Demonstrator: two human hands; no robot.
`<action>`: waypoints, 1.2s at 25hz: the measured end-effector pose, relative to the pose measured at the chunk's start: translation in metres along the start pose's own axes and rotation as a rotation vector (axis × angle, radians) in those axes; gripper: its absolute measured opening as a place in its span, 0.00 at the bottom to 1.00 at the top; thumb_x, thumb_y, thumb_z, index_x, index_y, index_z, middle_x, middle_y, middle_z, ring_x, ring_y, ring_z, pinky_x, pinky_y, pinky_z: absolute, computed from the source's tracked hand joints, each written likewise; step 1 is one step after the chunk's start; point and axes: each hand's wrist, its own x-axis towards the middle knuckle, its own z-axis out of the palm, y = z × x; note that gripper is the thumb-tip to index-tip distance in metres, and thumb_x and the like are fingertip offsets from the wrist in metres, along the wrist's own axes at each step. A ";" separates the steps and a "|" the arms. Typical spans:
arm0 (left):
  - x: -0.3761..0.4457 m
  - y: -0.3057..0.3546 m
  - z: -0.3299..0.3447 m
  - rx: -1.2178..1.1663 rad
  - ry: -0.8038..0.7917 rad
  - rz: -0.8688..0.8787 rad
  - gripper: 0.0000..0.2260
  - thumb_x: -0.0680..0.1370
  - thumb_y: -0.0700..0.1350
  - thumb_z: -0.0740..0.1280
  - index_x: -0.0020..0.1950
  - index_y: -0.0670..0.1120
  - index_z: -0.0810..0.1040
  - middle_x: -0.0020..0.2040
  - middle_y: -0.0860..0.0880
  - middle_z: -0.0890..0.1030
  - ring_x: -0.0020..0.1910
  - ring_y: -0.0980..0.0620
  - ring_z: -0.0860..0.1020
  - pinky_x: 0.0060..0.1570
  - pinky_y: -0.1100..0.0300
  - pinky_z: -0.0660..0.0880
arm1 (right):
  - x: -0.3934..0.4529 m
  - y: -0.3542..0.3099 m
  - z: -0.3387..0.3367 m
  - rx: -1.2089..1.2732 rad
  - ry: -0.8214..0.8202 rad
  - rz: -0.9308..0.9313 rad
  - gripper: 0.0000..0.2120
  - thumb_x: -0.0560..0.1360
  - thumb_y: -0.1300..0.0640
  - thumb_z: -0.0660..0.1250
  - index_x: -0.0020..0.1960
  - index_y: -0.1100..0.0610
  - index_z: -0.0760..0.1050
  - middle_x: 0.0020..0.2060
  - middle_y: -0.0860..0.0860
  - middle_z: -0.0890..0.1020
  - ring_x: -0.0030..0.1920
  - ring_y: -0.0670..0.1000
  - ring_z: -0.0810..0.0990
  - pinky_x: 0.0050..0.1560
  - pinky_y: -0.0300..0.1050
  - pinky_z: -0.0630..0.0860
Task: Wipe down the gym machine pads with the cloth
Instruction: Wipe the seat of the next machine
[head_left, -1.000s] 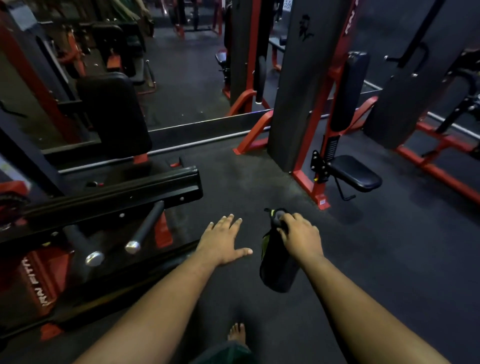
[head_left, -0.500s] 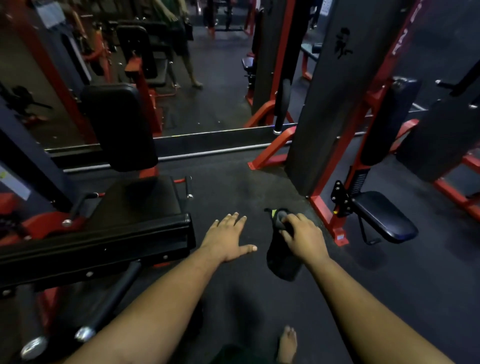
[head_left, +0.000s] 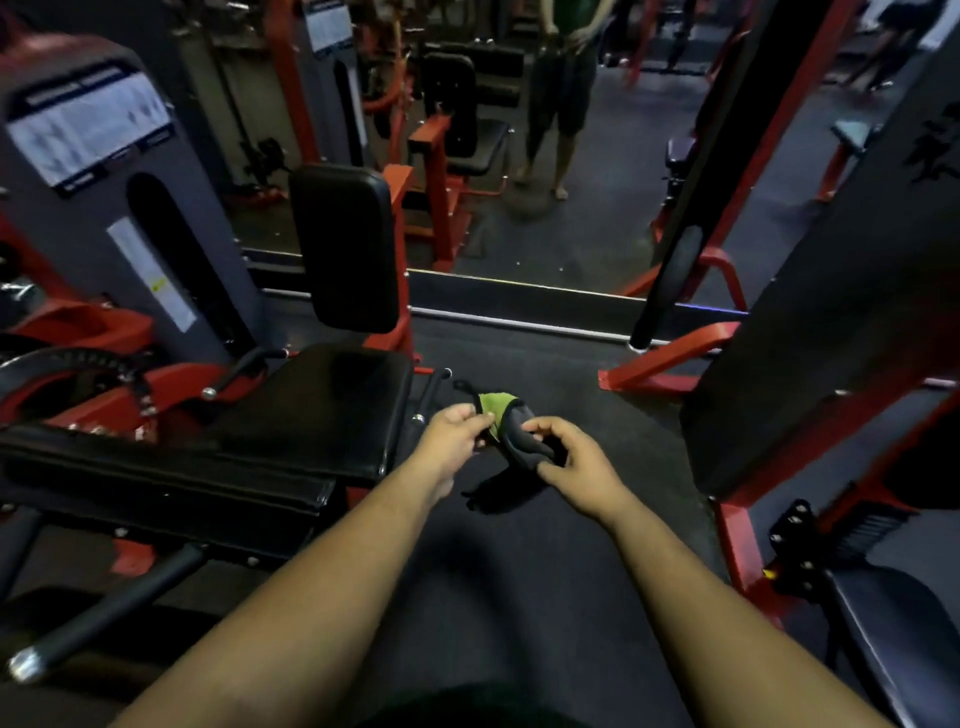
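Black-and-green cloth (head_left: 511, 428) sits mid-frame above the floor, held btwn both hands. Left hand (head_left: 451, 434) pinches its green edge w/ curled fingertips; right hand (head_left: 569, 460) grips the dark bunched part, thumb and fingers curled round it. Seat pad (head_left: 311, 410) lies at 9 o'clock of the cloth, back pad (head_left: 345, 249) at 11, neither touched.

Commercial gym. At nine to ten o'clock, a grey weight-stack tower (head_left: 119, 208) with an instruction placard (head_left: 88, 130). Black back pad (head_left: 348, 249) and seat pad (head_left: 322, 405) on red frame (head_left: 436, 192). Dark rubber flooring (head_left: 519, 571). At twelve, a wall mirror (head_left: 597, 218) reflecting more machines. At three, another red-framed station (head_left: 737, 545).
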 end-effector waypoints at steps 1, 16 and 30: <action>0.002 0.008 0.005 -0.048 0.028 -0.011 0.05 0.82 0.39 0.64 0.54 0.43 0.80 0.40 0.48 0.83 0.38 0.53 0.79 0.38 0.65 0.76 | 0.009 0.002 -0.003 0.079 -0.028 0.031 0.23 0.70 0.67 0.67 0.63 0.54 0.77 0.57 0.48 0.81 0.57 0.43 0.79 0.60 0.36 0.74; 0.046 -0.021 -0.049 0.211 0.542 0.196 0.19 0.75 0.51 0.76 0.32 0.41 0.74 0.28 0.50 0.75 0.29 0.54 0.70 0.32 0.55 0.67 | 0.064 0.011 -0.020 -0.150 0.268 0.360 0.02 0.75 0.55 0.71 0.47 0.50 0.79 0.41 0.49 0.83 0.43 0.51 0.80 0.45 0.43 0.74; 0.035 -0.001 0.008 0.251 0.273 0.353 0.04 0.81 0.41 0.70 0.52 0.45 0.85 0.44 0.56 0.85 0.41 0.67 0.80 0.46 0.63 0.74 | 0.096 -0.031 -0.023 -0.131 -0.138 -0.035 0.08 0.77 0.59 0.72 0.51 0.47 0.85 0.40 0.45 0.87 0.40 0.44 0.86 0.49 0.47 0.83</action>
